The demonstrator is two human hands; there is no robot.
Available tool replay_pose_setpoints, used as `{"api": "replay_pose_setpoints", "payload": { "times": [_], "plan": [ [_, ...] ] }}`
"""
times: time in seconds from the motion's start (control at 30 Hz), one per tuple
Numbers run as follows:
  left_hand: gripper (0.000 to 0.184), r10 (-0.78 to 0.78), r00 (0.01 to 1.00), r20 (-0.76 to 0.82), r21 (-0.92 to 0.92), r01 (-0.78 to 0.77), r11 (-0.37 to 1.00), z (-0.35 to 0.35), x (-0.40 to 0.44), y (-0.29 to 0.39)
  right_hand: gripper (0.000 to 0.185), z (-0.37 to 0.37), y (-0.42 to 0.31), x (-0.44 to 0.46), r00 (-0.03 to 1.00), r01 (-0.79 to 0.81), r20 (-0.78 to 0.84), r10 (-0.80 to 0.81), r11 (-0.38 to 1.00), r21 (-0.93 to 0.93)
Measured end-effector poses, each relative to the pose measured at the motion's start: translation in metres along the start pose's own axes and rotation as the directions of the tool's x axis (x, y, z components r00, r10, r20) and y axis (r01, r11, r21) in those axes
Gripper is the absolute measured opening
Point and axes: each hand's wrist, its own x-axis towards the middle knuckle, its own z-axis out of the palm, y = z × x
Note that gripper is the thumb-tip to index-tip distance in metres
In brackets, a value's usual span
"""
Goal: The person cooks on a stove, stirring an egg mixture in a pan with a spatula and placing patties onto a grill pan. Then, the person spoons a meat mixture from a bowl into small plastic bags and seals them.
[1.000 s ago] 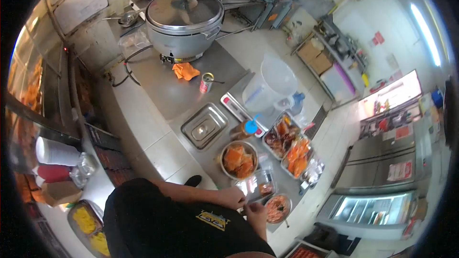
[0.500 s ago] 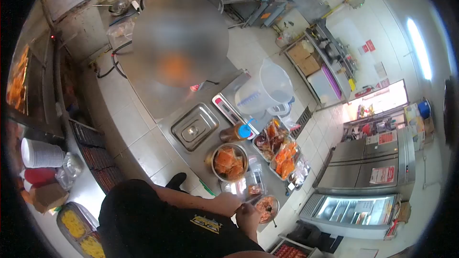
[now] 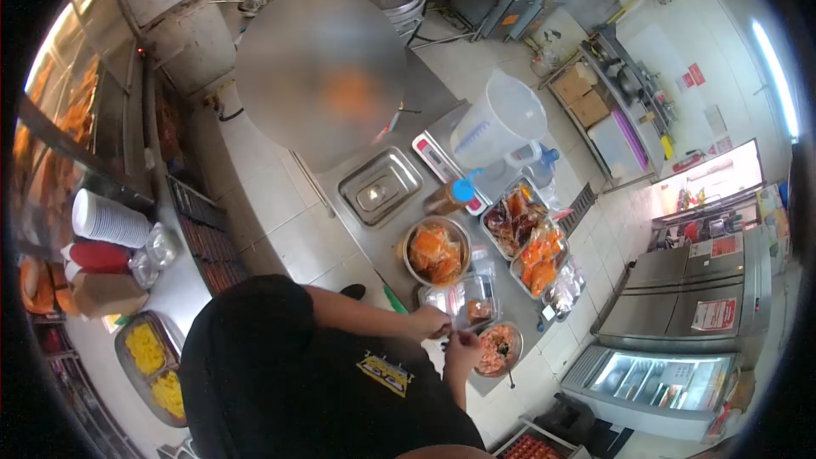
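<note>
My left hand (image 3: 432,321) is closed, its fingers pinched at the near edge of the table, beside a clear plastic container (image 3: 476,310) with reddish food. Just below it in the view, my right hand (image 3: 463,350) is also pinched, close to the left one. Whatever is between the fingers is too small to make out. A round metal bowl (image 3: 497,348) of pinkish, shredded-looking food with a utensil in it stands beside my right hand. Farther up the table is a larger metal bowl (image 3: 435,252) with bagged orange food.
A lidded steel pan (image 3: 379,188), a sauce bottle (image 3: 449,196), a red-and-white scale (image 3: 449,172) and a clear pitcher (image 3: 499,123) stand farther along. Trays of orange and dark food (image 3: 539,262) line the far edge. A green-handled object (image 3: 394,298) lies near my left arm. A blurred patch hides part of the table.
The view has shifted between frames. My hands stay near each other at the small bowl; compared with half a second ago, they show a little more gap between them.
</note>
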Motion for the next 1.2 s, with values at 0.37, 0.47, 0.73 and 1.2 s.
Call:
{"api": "replay_pose_setpoints", "payload": {
  "times": [0.37,0.47,0.73,1.2],
  "plan": [
    [0.010,-0.012,0.937,0.349,0.016,0.007,1.000,0.067,-0.027,0.048,0.012,-0.104,0.028,-0.026,0.787,-0.319,0.617,-0.016,0.846,0.428],
    [0.013,0.074,0.757,0.649,-0.086,-0.023,0.996,0.048,0.000,0.026,0.012,-0.121,0.035,-0.032,0.831,-0.449,0.555,-0.025,0.558,0.698],
    [0.014,0.550,0.800,0.237,0.677,-0.542,0.497,0.127,-0.016,0.047,0.020,-0.118,0.060,-0.024,0.954,-0.265,0.281,0.101,0.722,0.639],
    [0.012,-0.155,0.957,0.247,0.410,0.041,0.911,0.163,-0.015,0.113,0.012,-0.202,0.024,-0.014,0.814,0.581,-0.039,-0.580,0.810,0.085]
  ]
}}
